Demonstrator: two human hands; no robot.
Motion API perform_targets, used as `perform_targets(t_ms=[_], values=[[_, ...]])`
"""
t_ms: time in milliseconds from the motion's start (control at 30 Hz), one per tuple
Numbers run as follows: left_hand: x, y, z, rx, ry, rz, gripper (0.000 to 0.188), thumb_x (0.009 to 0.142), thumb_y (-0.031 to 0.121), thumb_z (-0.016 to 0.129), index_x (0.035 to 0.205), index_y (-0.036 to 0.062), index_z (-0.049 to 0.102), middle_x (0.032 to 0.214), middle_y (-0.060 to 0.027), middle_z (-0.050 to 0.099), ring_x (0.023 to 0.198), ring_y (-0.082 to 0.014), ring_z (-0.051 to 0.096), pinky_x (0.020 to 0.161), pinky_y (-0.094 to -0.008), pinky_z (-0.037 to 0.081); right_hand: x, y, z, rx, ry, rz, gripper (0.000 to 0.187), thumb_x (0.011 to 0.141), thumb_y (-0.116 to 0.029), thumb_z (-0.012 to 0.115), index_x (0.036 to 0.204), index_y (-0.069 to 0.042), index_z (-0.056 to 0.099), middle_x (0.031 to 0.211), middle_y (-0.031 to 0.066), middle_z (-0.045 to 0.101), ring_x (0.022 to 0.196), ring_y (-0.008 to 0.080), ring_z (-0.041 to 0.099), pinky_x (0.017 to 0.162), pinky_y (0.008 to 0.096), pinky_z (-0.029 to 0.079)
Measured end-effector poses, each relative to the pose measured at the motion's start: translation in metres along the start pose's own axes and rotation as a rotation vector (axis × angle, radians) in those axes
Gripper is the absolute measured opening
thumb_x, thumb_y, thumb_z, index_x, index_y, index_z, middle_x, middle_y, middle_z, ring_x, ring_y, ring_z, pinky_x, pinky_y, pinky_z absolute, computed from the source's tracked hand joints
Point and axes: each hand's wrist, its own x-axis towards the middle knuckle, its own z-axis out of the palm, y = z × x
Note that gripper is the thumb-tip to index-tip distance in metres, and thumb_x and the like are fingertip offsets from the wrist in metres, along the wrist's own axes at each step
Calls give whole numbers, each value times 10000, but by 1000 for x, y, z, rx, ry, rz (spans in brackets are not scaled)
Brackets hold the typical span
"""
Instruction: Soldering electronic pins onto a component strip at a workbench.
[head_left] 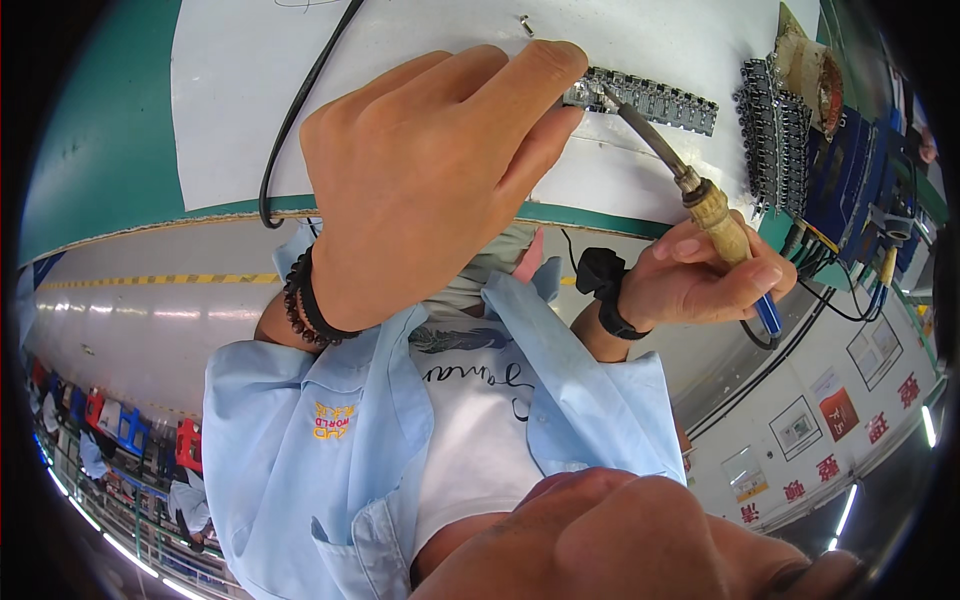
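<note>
A narrow strip of small dark circuit boards (665, 104) lies on the white sheet. My left hand (420, 160) is closed at its left end, with thumb and forefinger on either side of it; the fingers hide part of that end. My right hand (705, 280) grips a soldering iron (712, 212) by its worn, wood-coloured handle, which has a blue end. The iron slants up and to the left, its tip at the strip just right of my left fingertips. Whether the tip touches a board I cannot tell.
More circuit board strips (775, 140) are piled at the right, beside a beige and brown lump (810, 75) and a blue box-like device (850, 165) with cables. A black cable (298, 110) crosses the white sheet (240, 90) at left. A tiny metal part (526, 26) lies at the far side.
</note>
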Motion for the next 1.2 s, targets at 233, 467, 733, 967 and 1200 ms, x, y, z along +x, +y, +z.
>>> perform_targets(t_ms=[233, 467, 733, 967, 1200], values=[[1, -2, 0, 3, 17, 36, 358, 726, 100, 846, 1064, 156, 743, 548, 12, 453, 460, -116, 414, 438, -290, 312, -3, 1, -4, -42, 59, 40, 406, 1074, -423, 414, 902, -57, 448, 505, 55, 497, 365, 81, 436, 337, 178, 356], [-2, -3, 2, -14, 8, 46, 357, 730, 108, 845, 1066, 165, 742, 551, 13, 454, 463, -116, 419, 439, -285, 318, -8, 7, 7, 140, 130, -102, 409, 1081, -424, 391, 1027, -26, 473, 688, 139, 632, 473, 146, 558, 411, 208, 436], [-2, -5, 3, -12, -15, 138, 352, 740, 143, 846, 1075, 158, 739, 554, 12, 447, 463, -119, 401, 443, -287, 320, 14, 25, 15, -332, -204, -468, 202, 934, -114, 664, 1087, -40, 556, 983, 222, 734, 936, 318, 692, 815, 365, 530], [2, -6, -13, -38, -163, 72, 195, 818, 169, 804, 979, 114, 707, 563, -9, 440, 481, -136, 386, 463, -288, 315, 8, 23, 14, -404, -348, -308, 326, 706, 68, 804, 933, -64, 610, 1065, 135, 752, 1109, 318, 654, 1001, 393, 435], [32, -14, -42, 62, -239, -44, 137, 948, 167, 688, 895, 63, 617, 660, 1, 545, 554, -73, 381, 511, -245, 293, 13, 22, 18, -424, -337, -361, 334, 686, 30, 831, 920, -65, 612, 1033, 95, 756, 1056, 298, 669, 949, 381, 469]])
